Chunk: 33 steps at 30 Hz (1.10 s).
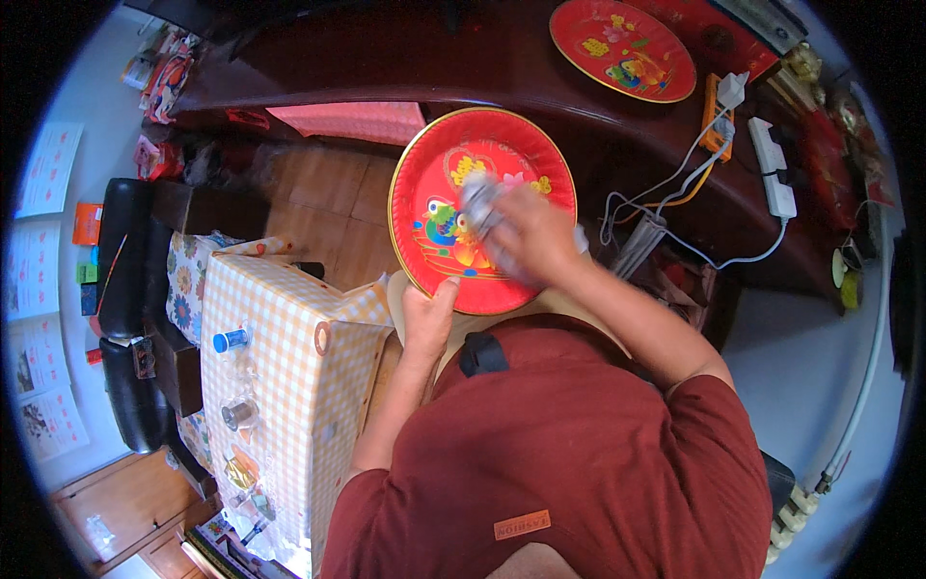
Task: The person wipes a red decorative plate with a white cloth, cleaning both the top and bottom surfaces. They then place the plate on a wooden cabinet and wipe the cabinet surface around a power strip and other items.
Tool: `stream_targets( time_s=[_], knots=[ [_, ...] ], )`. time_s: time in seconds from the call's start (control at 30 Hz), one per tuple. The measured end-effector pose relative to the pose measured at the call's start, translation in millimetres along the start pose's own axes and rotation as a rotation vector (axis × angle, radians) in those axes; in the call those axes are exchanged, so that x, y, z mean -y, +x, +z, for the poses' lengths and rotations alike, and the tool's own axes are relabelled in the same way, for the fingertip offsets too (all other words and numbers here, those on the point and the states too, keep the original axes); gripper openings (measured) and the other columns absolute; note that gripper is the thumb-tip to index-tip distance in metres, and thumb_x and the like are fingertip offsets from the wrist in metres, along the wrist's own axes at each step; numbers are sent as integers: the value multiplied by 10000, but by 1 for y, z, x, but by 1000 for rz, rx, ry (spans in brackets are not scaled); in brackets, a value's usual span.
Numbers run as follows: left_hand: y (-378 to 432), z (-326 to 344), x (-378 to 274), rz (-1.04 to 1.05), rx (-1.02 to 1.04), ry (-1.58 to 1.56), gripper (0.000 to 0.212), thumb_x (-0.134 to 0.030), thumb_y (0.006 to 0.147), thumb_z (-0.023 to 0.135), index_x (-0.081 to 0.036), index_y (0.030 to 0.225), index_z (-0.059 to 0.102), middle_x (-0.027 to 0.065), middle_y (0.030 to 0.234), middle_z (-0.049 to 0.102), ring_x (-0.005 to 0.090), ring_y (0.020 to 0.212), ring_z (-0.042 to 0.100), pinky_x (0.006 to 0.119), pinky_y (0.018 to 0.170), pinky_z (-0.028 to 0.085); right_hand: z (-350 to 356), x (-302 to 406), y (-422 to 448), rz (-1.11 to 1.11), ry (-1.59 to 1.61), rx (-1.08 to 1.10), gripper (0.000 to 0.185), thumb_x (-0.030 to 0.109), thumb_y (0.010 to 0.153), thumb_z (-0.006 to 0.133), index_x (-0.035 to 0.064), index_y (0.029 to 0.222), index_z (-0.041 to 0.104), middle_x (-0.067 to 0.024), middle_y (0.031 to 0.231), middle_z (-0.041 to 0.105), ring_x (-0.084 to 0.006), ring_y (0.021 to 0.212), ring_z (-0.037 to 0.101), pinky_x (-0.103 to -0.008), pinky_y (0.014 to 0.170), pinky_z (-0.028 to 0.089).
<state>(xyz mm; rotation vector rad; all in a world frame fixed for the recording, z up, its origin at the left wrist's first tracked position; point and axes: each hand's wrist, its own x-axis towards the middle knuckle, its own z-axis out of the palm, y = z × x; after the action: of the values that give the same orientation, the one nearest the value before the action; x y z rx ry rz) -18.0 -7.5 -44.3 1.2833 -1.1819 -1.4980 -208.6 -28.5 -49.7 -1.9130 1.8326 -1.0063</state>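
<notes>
A round red tray [448, 145] with a gold rim and a printed pattern of ducks and flowers is held up before me. My left hand [428, 315] grips its near rim, thumb on the inner face. Over the tray's right half is my right hand [524, 228], blurred, with a crumpled whitish cloth [481, 203] in its fingers. The cloth lies against or just above the printed face; I cannot tell which. Part of the pattern is hidden behind the hand and cloth.
A similar red tray [623, 51] lies on the dark wooden cabinet [376, 69]. White power strips [772, 170] and loose cables [694, 184] are to the right. On the left, a table with a checkered cloth [282, 304] bears a blue-lidded jar [231, 340] and a glass [239, 414].
</notes>
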Motion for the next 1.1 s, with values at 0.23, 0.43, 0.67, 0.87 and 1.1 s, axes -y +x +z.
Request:
stream_targets(
  time_s=[0.23,0.43,0.67,0.87,1.1],
  knots=[
    [-13,-14,3,-70,79,49,208,-43,852,543,18,1039,611,37,964,644,93,845,582,260,738,475,6,3,-8,-119,44,28,297,150,717,674,191,1010,649,-81,961,572,-297,806,616,-398,664,513],
    [-20,-14,-4,-63,5,104,232,-40,839,559,31,1057,595,50,972,645,107,848,596,265,739,480,-43,-28,3,38,-31,-80,275,141,722,659,120,996,670,-97,959,608,-283,854,616,-367,736,499],
    [-2,-31,0,-118,-28,-209,260,-21,828,563,30,1083,577,85,984,643,141,847,615,282,762,490,-73,-97,2,488,387,-104,476,371,793,671,-21,1058,631,-128,957,650,-185,856,608,-312,776,470],
    [0,-36,0,-165,26,-189,335,-48,836,586,34,1156,530,104,1081,617,160,953,601,297,837,482,-53,-53,-12,655,933,233,290,202,838,641,-39,999,641,-76,856,668,-127,727,627,-267,669,503],
    [6,-31,-32,464,-109,731,696,-284,757,741,-13,1316,427,178,1310,476,287,1222,456,389,1039,339,-30,-67,-11,641,699,157,264,183,802,617,-47,922,668,-97,786,683,-142,687,644,-287,639,500]
  ],
)
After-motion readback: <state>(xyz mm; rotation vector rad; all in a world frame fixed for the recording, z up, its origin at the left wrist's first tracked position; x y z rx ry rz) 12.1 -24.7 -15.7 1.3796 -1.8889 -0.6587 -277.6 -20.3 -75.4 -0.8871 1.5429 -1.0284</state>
